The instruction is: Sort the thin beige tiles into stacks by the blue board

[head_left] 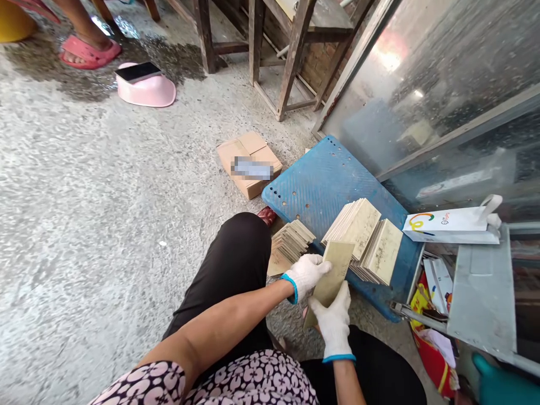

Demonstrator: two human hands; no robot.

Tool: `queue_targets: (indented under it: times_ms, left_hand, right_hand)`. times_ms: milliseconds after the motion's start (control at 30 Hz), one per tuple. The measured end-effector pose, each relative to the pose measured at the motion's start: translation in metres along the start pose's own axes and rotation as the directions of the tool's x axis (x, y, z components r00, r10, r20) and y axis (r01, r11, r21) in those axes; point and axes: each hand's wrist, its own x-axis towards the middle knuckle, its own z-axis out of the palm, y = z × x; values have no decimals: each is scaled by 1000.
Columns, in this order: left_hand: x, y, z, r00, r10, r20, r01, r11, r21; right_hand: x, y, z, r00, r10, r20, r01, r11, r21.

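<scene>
A floral sleeve (pixel 143 385) leads to a white-gloved left hand (pixel 306 275) that, with the gloved right hand (pixel 333 322), holds a beige tile (pixel 331 273), each grip clamped on its edges, over a blue perforated board (pixel 320 180) on a concrete floor (pixel 105 197). Fanned stacks of tiles (pixel 363 242) rest on the board; another stack (pixel 289 244) leans just beside it.

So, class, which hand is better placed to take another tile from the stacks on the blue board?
Probably the left hand: it sits nearer the stacked tiles, while the right hand sits lower.
</scene>
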Motion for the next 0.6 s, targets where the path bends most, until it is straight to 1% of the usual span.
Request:
queue_targets:
  times_ms: [67,133,267,333,433,533,600]
  left_hand:
    - [1,-1,0,1000,11,-22,-10,999,51]
    - [2,-3,1,1000,17,-18,-15,996,83]
    - [4,-6,1,1000,26,0,-26,996,79]
    - [4,-4,1,999,36,-4,-36,993,114]
    - [0,7,0,994,103,29,-106,971,216]
    - [-4,21,-2,980,174,94,-193,947,258]
    - [-4,28,-3,977,194,89,-212,936,282]
  right_hand:
    - [0,-2,3,1000,7,8,-7,1000,1]
    - [1,-5,4,1000,18,12,-18,1000,5]
    - [4,-11,1,999,45,14,-46,998,39]
    - [4,-13,-1,999,39,-6,-38,997,67]
    - [6,-13,-4,998,37,-48,-30,991,127]
    - [13,-9,-9,997,25,-71,-8,972,235]
    - [22,-7,-16,997,18,-81,7,953,301]
